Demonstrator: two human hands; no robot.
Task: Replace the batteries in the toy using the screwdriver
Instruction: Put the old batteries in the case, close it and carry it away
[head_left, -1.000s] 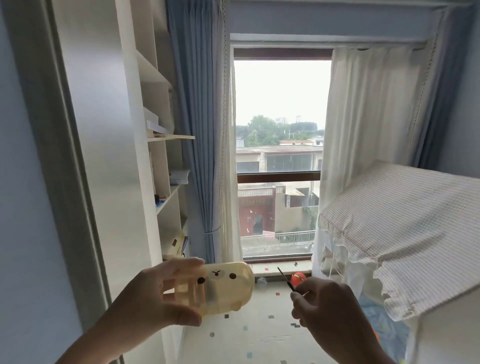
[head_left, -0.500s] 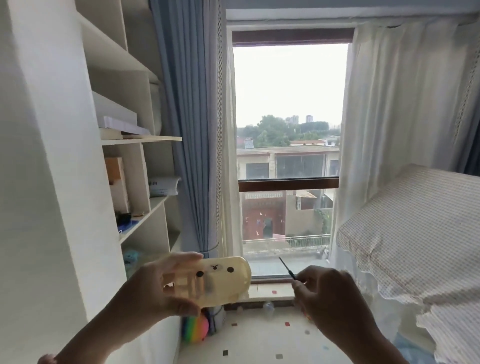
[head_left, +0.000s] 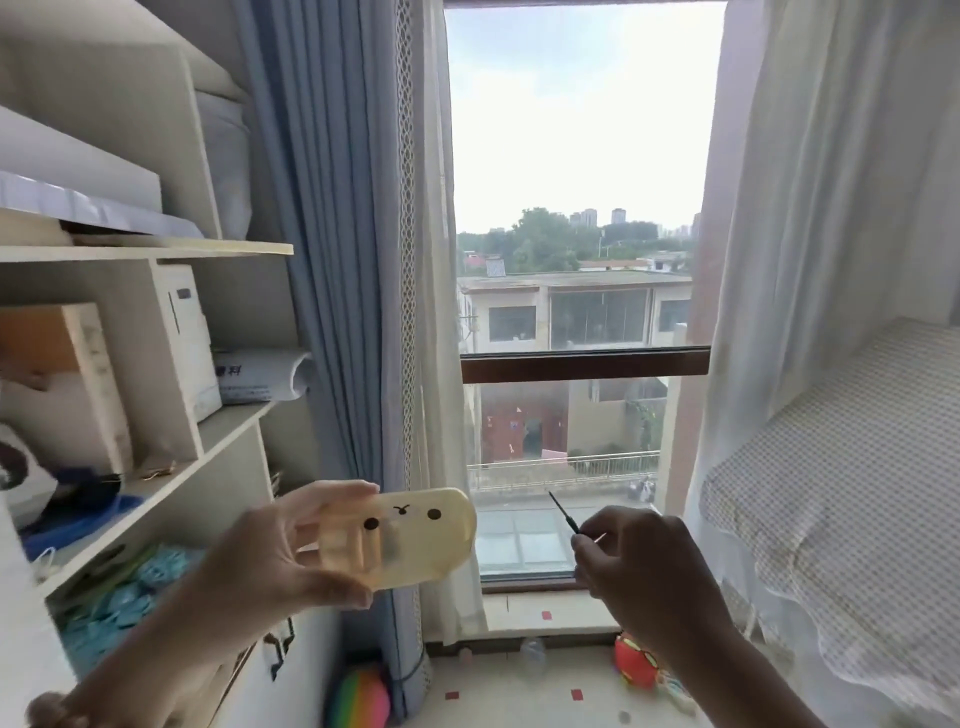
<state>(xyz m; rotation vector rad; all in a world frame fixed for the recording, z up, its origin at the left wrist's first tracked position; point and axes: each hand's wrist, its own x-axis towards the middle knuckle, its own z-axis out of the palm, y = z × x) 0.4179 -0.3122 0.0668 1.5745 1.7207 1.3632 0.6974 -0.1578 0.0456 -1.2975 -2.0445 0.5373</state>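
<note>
My left hand (head_left: 270, 558) grips a pale yellow, translucent, rounded toy (head_left: 410, 538) with a small black face on it, held up in the air sideways at lower centre. My right hand (head_left: 641, 566) holds a thin dark screwdriver (head_left: 563, 512) whose tip points up and to the left. The tip stands apart from the toy, a short gap to its right. The screwdriver's handle is hidden inside my fist.
A white shelf unit (head_left: 156, 249) with boxes and papers fills the left. A blue curtain (head_left: 332, 260) and a window (head_left: 582, 291) are ahead. A bed with checked bedding (head_left: 841, 467) is at the right. A rainbow ball (head_left: 361, 699) and a red ball (head_left: 636, 660) lie on the floor.
The view has moved forward and left, closer to the shelves and the window. Both hands keep their grips and stay about the same distance apart.
</note>
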